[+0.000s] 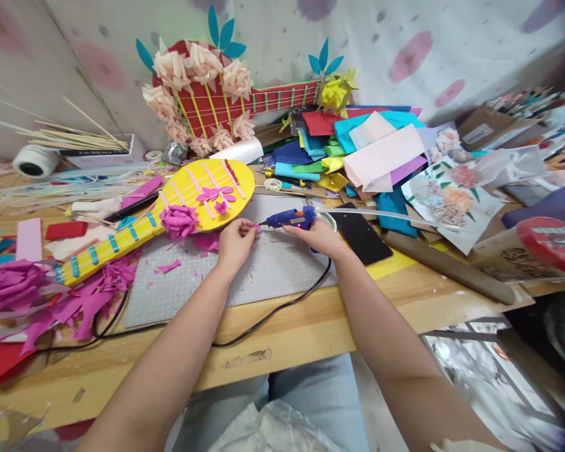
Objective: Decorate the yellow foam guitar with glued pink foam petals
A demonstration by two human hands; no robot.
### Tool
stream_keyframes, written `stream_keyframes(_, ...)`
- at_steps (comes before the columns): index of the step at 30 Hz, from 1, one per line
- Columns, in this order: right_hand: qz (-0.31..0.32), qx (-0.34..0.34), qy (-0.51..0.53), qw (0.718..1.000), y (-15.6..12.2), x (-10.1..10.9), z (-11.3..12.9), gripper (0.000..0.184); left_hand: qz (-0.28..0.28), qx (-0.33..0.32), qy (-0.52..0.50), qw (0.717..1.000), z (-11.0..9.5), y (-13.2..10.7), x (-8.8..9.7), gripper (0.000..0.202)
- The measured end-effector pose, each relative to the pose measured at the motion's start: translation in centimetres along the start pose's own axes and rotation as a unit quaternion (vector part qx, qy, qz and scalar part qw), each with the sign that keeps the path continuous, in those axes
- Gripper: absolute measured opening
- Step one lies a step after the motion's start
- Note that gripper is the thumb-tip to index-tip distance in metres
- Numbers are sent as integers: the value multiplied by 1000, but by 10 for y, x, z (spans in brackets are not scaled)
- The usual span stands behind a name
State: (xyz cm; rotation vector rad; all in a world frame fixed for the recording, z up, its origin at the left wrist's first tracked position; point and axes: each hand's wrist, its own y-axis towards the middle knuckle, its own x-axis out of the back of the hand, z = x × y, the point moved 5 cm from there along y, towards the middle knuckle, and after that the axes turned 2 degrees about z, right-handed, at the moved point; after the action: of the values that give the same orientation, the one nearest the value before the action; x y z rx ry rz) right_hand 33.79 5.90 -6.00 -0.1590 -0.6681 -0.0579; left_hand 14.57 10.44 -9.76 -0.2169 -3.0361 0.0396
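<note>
In my right hand [322, 235] is a blue hot glue gun [289, 218], its nozzle pointing left and a long clear glue stick [386, 216] sticking out of its back. My left hand [236, 243] pinches a small pink paper piece [257, 228] right at the nozzle tip. Just beyond my left hand lies a yellow paper lute [202, 182] with pink strings, pink petals and a magenta paper rose [179, 221]. Both hands are above a grey cutting mat [282, 276] strewn with pink scraps.
A red paper guitar [207, 103] with peach roses leans on the wall. Coloured paper [386, 150] is heaped at the back right, near a black phone [362, 235]. The gun's black cord [273, 314] loops across the table front. Magenta paper strips [75, 311] lie left.
</note>
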Motion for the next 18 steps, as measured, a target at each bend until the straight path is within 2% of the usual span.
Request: stream_keyframes(18,24,20,-7,1000,2,-2,-2,43,-8,18,-2,1000,-4,-2,0,6)
